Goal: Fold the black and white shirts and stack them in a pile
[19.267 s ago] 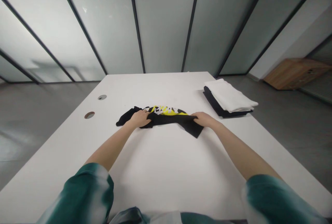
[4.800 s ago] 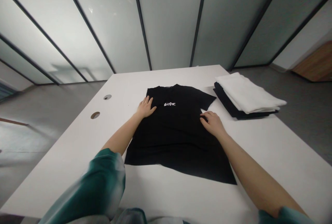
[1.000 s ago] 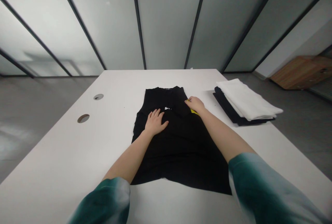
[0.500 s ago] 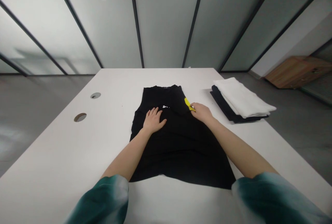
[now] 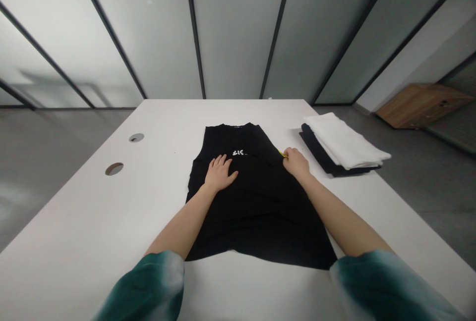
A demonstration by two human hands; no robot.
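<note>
A black sleeveless top (image 5: 256,207) lies spread on the white table, its neckline at the far end and its hem toward me. White lettering (image 5: 240,152) shows on the chest. My left hand (image 5: 220,173) rests flat on the chest just below the lettering, fingers spread. At the right armhole edge, my right hand (image 5: 296,163) is closed on the fabric. A sliver of yellow (image 5: 283,154) peeks out beside its fingertips; the rest of that yellow part is hidden.
On the right of the white table (image 5: 148,212) sits a stack of folded cloth, white (image 5: 347,140) over black (image 5: 320,150). Two round holes (image 5: 114,169) pierce the tabletop at left. Frosted glass panels (image 5: 238,33) stand behind, and a wooden cabinet (image 5: 420,105) is at far right.
My right hand has moved outward to the right, drawing the armhole edge with it. More of the white lettering shows and less yellow. My left hand has stayed in place.
</note>
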